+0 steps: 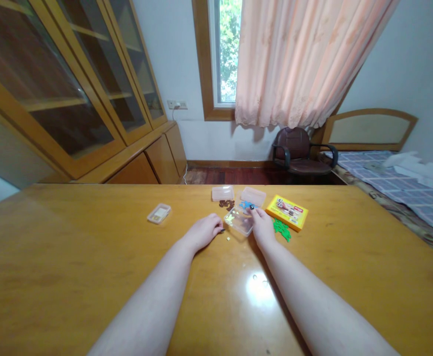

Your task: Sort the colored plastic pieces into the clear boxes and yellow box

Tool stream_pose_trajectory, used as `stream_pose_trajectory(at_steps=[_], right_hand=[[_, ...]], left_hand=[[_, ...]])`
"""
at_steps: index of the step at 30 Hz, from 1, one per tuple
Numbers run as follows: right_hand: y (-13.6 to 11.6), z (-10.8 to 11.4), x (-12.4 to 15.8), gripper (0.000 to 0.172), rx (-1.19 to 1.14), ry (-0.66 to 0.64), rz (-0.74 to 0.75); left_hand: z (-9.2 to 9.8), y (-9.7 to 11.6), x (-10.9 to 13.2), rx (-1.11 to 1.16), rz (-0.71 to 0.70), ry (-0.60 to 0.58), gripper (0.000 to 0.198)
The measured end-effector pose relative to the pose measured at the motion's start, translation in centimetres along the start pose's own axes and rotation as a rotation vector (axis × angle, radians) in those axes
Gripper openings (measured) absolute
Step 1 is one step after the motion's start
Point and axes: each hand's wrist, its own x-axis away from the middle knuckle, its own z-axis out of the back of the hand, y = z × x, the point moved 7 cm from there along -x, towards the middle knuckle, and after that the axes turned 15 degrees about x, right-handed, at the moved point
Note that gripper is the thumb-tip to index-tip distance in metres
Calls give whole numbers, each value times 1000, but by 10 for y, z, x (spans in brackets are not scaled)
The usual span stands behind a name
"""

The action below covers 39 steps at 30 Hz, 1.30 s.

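Toward the far edge of the table (127, 277), one transparent container (241, 225), rectangular and shallow, is holding small pale yellow pieces (230, 218), mostly at its left end. The container is lying immediately left of the right hand (261, 225), whose thumb and fingers are gripping its right edge; whether its base is touching the table cannot be told. The left hand (207, 231) is resting left of the container, fingers curled and nearly together; whether they are pinching anything cannot be told. One loose pale piece (228, 239) is lying on the near side, between the hands. Three groups are lying around the container: brown pieces (226, 203) and blue pieces (246, 204) on the far side, green pieces (282, 229) to the right. One yellow box (286, 212) is lying beside the green group. Two plastic cases (223, 193) are lying farther back; one small case (159, 213) is lying well apart, left.
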Motion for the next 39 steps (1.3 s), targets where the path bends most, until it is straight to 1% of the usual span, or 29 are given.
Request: stream_pose_trajectory(at_steps=[4,6,9,11,15,17,19,21,22,25,27,29,30,31,32,34,35,36,39], right_hand=[[-1,-1,0,31,66,-32,38],[-1,-2,0,32,89,-38,56],[0,-1,0,33,94,-25,56],[0,0,-1,34,85,-11,51],[0,-1,0,32,45,-7,34],[0,-1,0,30,34,-7,22],[0,-1,0,30,23,3,16],[0,1,-1,30,2,18,5],[1,2,-1,32,-17,30,-7],[6,7,-4,36,-97,68,-54],[9,9,-6,39,-140,95,-63],[10,11,-7,41,-148,114,-53],[11,12,-7,41,-143,117,-48],[11,12,-7,40,-139,115,-44],[10,11,-7,40,-135,110,-41],[9,10,-6,39,-128,100,-40],[9,10,-5,40,-120,96,-41],[8,9,-4,41,-109,96,-42],[6,9,-3,44,-79,101,-48]], left_hand=[[17,-13,-1,-27,104,209,15],[20,-16,-2,-31,132,246,14],[21,-18,-2,-33,133,254,13],[26,-21,-1,-53,166,308,14],[41,-35,8,-130,337,480,19],[46,-41,13,-167,426,529,21],[48,-45,16,-174,480,550,21],[50,-47,17,-126,481,591,21],[52,-47,18,-81,464,631,21],[61,-49,22,92,372,794,24],[67,-52,26,184,343,888,27],[71,-54,29,199,365,922,28],[71,-54,28,161,386,894,28],[70,-52,27,95,417,826,26],[67,-50,25,6,461,727,24],[55,-48,26,-198,598,475,21],[50,-49,30,-288,691,381,21],[47,-48,34,-354,760,318,21],[35,-44,39,-383,817,138,28]])
